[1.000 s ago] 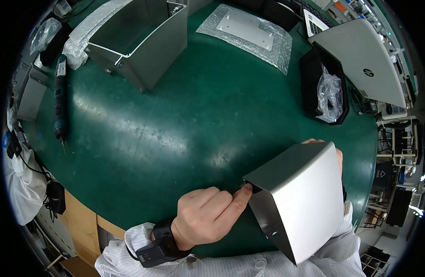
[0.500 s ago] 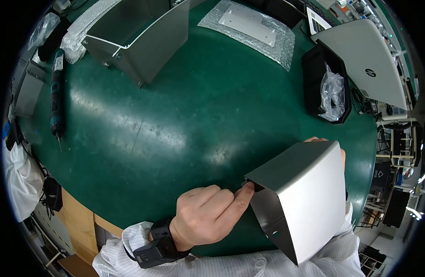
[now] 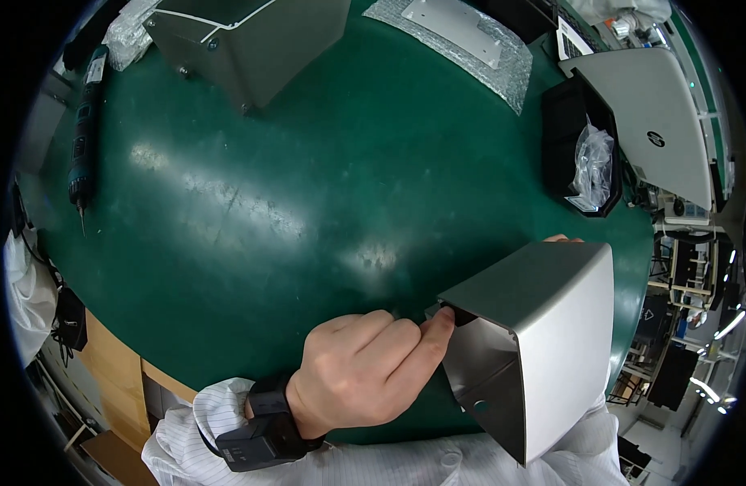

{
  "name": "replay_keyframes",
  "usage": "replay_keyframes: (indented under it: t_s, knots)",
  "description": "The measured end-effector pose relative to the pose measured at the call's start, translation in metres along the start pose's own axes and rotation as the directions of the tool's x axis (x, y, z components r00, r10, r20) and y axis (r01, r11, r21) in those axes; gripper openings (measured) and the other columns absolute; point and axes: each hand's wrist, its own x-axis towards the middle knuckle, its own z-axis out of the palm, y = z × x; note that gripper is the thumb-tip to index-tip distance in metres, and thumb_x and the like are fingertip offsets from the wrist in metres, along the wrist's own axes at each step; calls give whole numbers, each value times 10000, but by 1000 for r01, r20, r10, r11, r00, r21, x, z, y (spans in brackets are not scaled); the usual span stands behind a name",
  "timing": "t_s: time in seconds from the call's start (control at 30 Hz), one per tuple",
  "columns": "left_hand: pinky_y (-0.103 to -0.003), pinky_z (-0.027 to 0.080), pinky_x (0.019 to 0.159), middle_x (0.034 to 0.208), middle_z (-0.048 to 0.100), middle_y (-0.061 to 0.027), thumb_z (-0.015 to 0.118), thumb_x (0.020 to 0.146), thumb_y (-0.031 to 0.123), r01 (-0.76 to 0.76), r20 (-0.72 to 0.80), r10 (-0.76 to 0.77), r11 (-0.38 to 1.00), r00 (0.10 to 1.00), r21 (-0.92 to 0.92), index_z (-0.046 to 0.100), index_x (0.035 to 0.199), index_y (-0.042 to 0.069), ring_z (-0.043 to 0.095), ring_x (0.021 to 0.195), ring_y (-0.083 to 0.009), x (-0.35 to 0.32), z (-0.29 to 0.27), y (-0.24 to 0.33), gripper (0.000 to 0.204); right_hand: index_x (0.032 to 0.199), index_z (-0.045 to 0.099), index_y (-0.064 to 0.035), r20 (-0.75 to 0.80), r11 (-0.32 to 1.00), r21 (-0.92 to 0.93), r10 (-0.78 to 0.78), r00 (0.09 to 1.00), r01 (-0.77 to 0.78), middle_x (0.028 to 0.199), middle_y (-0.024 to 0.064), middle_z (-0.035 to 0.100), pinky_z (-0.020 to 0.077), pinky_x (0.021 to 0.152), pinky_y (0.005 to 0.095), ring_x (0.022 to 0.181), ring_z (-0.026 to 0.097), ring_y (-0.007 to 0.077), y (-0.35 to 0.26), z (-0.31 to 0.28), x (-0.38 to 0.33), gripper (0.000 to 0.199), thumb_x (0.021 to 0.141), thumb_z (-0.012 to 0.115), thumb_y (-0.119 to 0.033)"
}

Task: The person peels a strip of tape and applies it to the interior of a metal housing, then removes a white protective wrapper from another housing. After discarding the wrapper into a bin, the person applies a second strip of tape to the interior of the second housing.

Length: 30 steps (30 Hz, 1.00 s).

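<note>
A bent grey sheet-metal housing point(image 3: 567, 356) is held tilted up at the table's near right side. Its open side faces left and shows a dark inside with a round hole. My right hand point(image 3: 563, 240) grips it from behind; only some fingertips show over the top edge. At the housing's upper left corner, my left hand point(image 3: 369, 368) is closed, thumb and forefinger pinched at the rim. What lies between those fingers is mostly hidden; a small grey bit sticks out beside them.
On the green table point(image 3: 308, 267) stand a larger grey metal box point(image 3: 268, 57) and a black bin point(image 3: 559, 146) with clear bags. A power screwdriver point(image 3: 85, 130) lies left. At the back, a flat metal plate point(image 3: 454, 31) rests on bubble wrap point(image 3: 511, 77), beside a laptop point(image 3: 652, 121).
The view has shifted, so the far objects sit higher in it. The housing has turned slightly, showing more of its inside. My left fingers stay at its corner.
</note>
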Motion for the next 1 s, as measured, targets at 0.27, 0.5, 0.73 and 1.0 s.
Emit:
replay_keyframes:
  t_s: [0.27, 0.5, 0.73, 1.0]
  knots:
    - [-274, 273, 384, 594, 293, -2, 691, 622, 32, 45, -27, -46, 998, 999, -36, 766, 1036, 22, 353, 452, -121, -4, 2, 1, 420, 1030, 637, 56, 17, 997, -69, 21, 1000, -20, 988, 137, 661, 516, 791, 320, 936, 624, 210, -5, -4, 0, 301, 860, 722, -176]
    - [-271, 288, 390, 598, 313, -3, 691, 629, 29, 63, 24, -63, 998, 998, 2, 759, 1041, 21, 368, 457, -120, -1, 1, 5, 418, 1037, 635, 51, 5, 993, -115, 24, 1000, -23, 999, 133, 657, 514, 802, 319, 941, 625, 210, -5, -11, 3, 282, 856, 721, -147]
    - [-267, 288, 390, 597, 303, -3, 730, 655, 16, 52, 31, -54, 998, 998, 38, 747, 1073, 33, 355, 454, -115, -9, 5, 5, 419, 1043, 634, 46, -6, 987, -159, 19, 1000, -20, 1010, 129, 652, 512, 812, 318, 947, 625, 210, -9, -10, 5, 266, 852, 719, -118]
    - [-258, 295, 397, 606, 284, -4, 648, 669, 28, 25, 47, -28, 998, 999, 62, 747, 1101, 53, 343, 470, -112, -8, 8, 2, 444, 1051, 632, 41, -24, 976, -216, 22, 999, -26, 1023, 125, 647, 510, 823, 317, 953, 625, 209, -15, -13, 6, 254, 847, 717, -84]
